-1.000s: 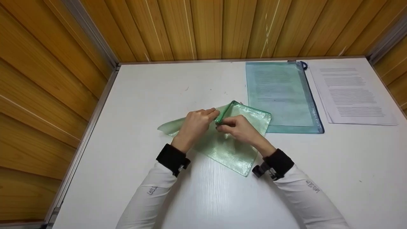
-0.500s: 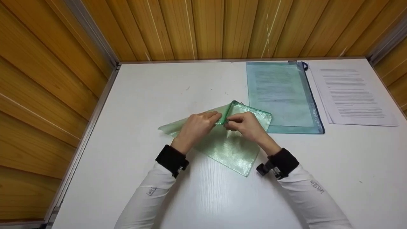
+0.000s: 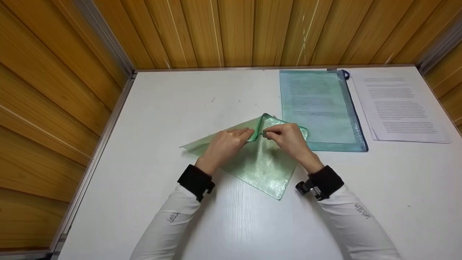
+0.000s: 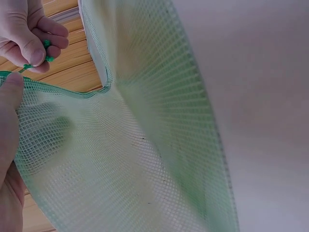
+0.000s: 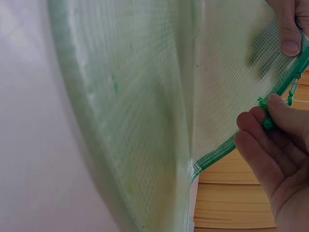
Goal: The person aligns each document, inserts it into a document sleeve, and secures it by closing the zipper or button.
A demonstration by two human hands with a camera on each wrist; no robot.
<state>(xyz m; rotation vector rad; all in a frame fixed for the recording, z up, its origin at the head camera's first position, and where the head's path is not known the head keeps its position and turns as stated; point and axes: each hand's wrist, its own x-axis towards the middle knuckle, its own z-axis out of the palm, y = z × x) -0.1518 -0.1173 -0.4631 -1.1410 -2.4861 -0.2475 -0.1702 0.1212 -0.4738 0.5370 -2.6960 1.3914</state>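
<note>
A pale green mesh zipper pouch (image 3: 267, 177) with a darker green zipper edge is raised and bent between both hands. My left hand (image 3: 225, 144) grips it at the zipper edge, thumb on the near side of the mesh in the left wrist view. My right hand (image 3: 288, 141) pinches the knotted green pull cord (image 5: 268, 124) of the zipper, just right of the left fingertips. In the right wrist view the cord runs up to the zipper edge (image 5: 219, 153). Whether the zipper itself is parted there cannot be made out.
Behind the pouch, to the right, lies a blue-green zipper folder (image 3: 325, 108) with printed paper visible through it. Printed sheets (image 3: 397, 108) are stacked at its right. Wood-plank walls (image 3: 234, 32) bound the white table (image 3: 162, 101) at the back and sides.
My right hand has moved right and slightly away from me with the pull cord. The left hand stays nearly in place, and the pouch's held zipper edge has shifted a little right.
</note>
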